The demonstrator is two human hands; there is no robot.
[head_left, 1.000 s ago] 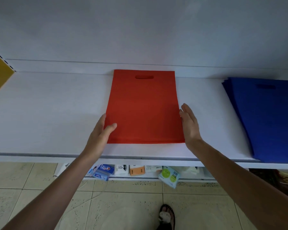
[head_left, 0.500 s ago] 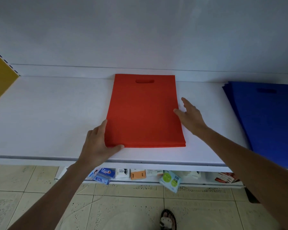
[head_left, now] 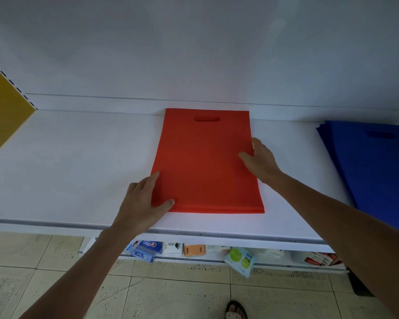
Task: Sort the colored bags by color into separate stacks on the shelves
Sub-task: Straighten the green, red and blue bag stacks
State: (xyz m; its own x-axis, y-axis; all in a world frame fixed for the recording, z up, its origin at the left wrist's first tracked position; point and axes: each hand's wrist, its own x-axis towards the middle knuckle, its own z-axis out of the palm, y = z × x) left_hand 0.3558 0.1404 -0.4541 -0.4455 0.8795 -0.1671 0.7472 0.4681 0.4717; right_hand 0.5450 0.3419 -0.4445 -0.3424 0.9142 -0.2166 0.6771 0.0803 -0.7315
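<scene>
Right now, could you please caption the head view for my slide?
Left hand and right hand touch the side edges of a red bag stack on a white shelf, blue stack apart.

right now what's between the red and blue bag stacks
Bare white shelf, in the head view; the right hand reaches over it, touching the red stack.

Dim, even, bluish light with soft shadows (wide-angle bending at the edges), reasonably sharp.
</scene>
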